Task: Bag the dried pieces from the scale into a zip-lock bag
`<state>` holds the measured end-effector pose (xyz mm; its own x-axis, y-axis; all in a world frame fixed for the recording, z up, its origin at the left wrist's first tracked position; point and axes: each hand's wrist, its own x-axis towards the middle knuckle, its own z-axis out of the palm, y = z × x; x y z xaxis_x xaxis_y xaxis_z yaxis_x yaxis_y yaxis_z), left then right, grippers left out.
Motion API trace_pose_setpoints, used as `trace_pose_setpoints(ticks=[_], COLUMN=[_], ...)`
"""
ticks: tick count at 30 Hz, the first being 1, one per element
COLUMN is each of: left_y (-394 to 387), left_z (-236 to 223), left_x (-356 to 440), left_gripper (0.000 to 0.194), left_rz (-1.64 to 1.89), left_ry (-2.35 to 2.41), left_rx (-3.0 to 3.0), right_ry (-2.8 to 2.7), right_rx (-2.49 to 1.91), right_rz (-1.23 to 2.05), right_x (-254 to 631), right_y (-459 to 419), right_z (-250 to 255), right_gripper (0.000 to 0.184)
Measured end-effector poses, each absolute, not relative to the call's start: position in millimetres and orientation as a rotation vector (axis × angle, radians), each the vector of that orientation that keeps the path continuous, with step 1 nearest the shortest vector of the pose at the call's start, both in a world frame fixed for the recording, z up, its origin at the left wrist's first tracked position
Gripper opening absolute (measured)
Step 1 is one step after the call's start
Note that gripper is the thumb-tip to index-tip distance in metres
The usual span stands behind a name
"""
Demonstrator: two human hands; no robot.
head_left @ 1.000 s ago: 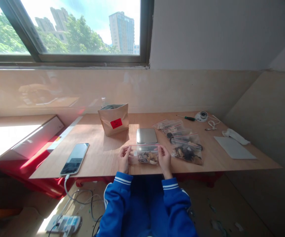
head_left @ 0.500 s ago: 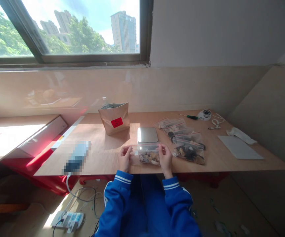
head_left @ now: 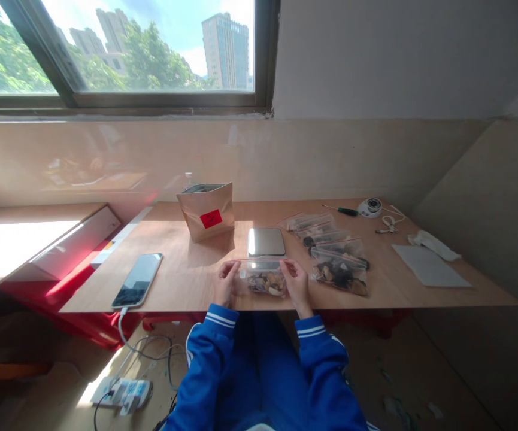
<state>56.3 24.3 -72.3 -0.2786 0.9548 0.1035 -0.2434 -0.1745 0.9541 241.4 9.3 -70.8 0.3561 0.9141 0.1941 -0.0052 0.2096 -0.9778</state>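
Note:
A clear zip-lock bag (head_left: 265, 280) with brownish dried pieces in its lower right part lies at the table's front edge. My left hand (head_left: 225, 281) pinches its upper left corner, and my right hand (head_left: 296, 282) pinches the upper right corner. The bag's red-lined top edge runs between my fingers. Just behind it sits a small scale (head_left: 266, 242) with a silver plate. Further back to the left stands an open brown paper pouch (head_left: 208, 211) bearing a red label. To the right, several filled zip-lock bags (head_left: 340, 272) overlap in a row.
A phone (head_left: 137, 280) on a charging cable lies at left. At the right are white paper (head_left: 430, 266), a crumpled white cloth or tissue (head_left: 433, 244), a green-handled screwdriver (head_left: 347, 211) and a white dome camera (head_left: 370, 208). A power strip (head_left: 121, 392) lies on the floor.
My right hand has shifted slightly left along the bag's top edge, closer to my left hand. The whole view has moved a little; both hands still hold the bag.

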Motion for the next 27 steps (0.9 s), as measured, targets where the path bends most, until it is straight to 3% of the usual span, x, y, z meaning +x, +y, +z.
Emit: trace_pose_setpoints(ticks=[27], left_y=[23.5], left_z=[-75.1], left_x=[55.5], left_gripper=[0.032], left_rz=[1.556], left_ry=[1.049], left_rx=[0.818], right_ry=[-1.081], right_rx=[-1.15], right_rz=[0.786], right_x=[243.3], right_y=[11.1], right_z=[-73.5], right_gripper=[0.032])
